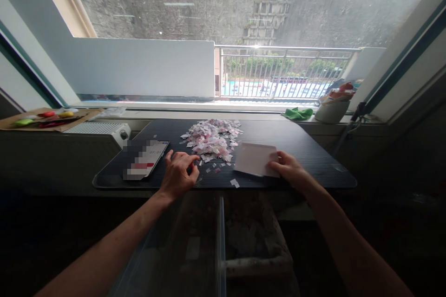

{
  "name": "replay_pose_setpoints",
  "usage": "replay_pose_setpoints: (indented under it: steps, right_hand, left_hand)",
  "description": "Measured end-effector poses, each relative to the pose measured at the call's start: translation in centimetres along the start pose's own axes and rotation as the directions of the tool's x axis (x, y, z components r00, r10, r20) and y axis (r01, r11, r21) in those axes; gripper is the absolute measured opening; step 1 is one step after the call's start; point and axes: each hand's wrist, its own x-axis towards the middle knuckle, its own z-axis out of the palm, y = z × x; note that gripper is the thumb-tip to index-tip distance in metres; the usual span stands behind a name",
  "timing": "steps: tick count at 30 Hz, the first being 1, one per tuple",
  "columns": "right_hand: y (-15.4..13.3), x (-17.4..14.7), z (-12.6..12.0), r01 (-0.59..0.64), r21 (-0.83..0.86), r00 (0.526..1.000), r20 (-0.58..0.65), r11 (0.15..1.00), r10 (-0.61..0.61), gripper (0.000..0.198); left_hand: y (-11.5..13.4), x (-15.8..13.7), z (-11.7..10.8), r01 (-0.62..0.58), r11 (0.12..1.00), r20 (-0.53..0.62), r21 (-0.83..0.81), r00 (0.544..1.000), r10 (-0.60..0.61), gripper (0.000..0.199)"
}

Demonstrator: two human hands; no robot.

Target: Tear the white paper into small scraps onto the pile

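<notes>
White card (256, 159), long axis sideways, clamped in right fingers (276, 166); left fingers (184, 158), grip unclear.

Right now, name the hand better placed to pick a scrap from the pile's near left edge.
The left hand, I'd judge: its fingertips are right beside that edge of the paper scrap pile, though something small and red shows at them. The right hand is farther off and grips a pale square.

Right of centre, your right grip (290, 168) holds a pale flat piece (256, 158); your left grip (178, 171) curls beside scraps (212, 138) heaped mid-frame on the desk (275, 131).
</notes>
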Motion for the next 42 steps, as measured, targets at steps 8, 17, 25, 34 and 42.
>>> replay_pose_setpoints:
  steps: [8,17,25,34,42]
  right_hand:
    - [-0.4,0.9,0.1,-0.001,-0.085,0.991,0.132,0.996,0.012,0.014]
    - [-1.3,-0.1,0.0,-0.093,-0.031,0.976,0.197,0.995,0.098,0.013]
    - [-1.2,-0.4,-0.3,-0.107,-0.034,0.962,0.248,0.994,0.112,0.016]
    - [-1.1,-0.5,-0.6,-0.087,-0.014,0.973,0.213,0.996,0.088,0.024]
    - [-1.3,-0.5,0.6,-0.056,-0.044,0.975,0.213,0.997,0.065,0.022]
  left_hand:
    - [0.1,0.1,0.0,0.010,1.000,0.000,-0.013,1.000,-0.010,0.023]
    - [0.1,0.1,-0.1,0.005,1.000,-0.001,-0.009,1.000,-0.005,0.024]
    - [0.1,0.1,-0.1,0.002,1.000,0.001,0.000,1.000,-0.002,0.023]
    - [0.0,0.0,0.1,-0.006,1.000,-0.008,0.003,1.000,0.006,0.024]
    - [-0.1,0.1,0.2,0.001,1.000,-0.015,-0.004,1.000,-0.001,0.025]
